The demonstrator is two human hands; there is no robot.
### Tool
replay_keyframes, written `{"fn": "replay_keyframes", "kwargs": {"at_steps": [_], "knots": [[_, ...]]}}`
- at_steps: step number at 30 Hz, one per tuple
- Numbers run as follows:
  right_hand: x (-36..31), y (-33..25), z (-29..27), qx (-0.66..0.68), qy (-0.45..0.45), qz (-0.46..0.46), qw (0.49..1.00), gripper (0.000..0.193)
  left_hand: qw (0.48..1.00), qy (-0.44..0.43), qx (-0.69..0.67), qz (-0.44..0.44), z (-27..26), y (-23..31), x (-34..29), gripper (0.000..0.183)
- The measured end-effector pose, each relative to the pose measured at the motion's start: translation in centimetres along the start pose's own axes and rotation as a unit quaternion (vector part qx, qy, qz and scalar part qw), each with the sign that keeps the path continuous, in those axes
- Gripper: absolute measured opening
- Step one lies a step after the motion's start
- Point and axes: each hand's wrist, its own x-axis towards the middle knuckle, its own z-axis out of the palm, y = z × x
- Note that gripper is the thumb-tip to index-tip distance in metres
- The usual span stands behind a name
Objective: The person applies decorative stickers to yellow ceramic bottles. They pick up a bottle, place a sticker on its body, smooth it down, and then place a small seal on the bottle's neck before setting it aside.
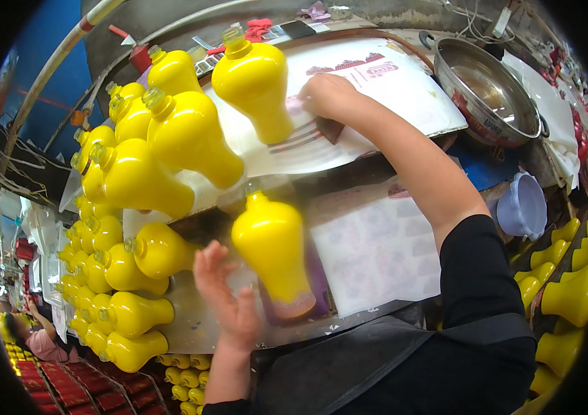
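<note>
Spread wide, the left hand (226, 294) hangs at eight o'clock from a yellow bottle (270, 242) on a purple base (319, 278), near it and seemingly not gripping. At one o'clock the right hand (327, 97) curls down over a white sheet (411, 100); whether it pinches the dark flat piece (329, 129) just below, I can't tell. A patterned band (294, 306) already shows at the bottle's foot, so I'd judge that one at least partly decorated; the other bottles (138, 173), massed at nine and ten o'clock, look plain, so plenty seems left. As for writing, the sheet carries red print and the steel pan (491, 86), at two o'clock, some lettering, both too small to make out.
</note>
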Motion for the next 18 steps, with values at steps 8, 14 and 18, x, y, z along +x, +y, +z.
{"fn": "replay_keyframes", "kwargs": {"at_steps": [8,14,18], "knots": [[2.4,-0.3,0.3,-0.012,-0.046,0.042,0.998,0.024,0.97,-0.008,0.182,0.162,4.7,6.3,17.2,0.067],[2.5,-1.2,-0.7,-0.03,-0.043,0.0,0.999,0.025,0.919,-0.016,0.372,0.129,9.4,6.7,27.7,0.06],[1.5,-1.7,-0.8,-0.079,-0.064,-0.064,0.993,0.022,0.916,-0.055,0.396,0.043,9.9,6.5,30.7,0.046]]}}
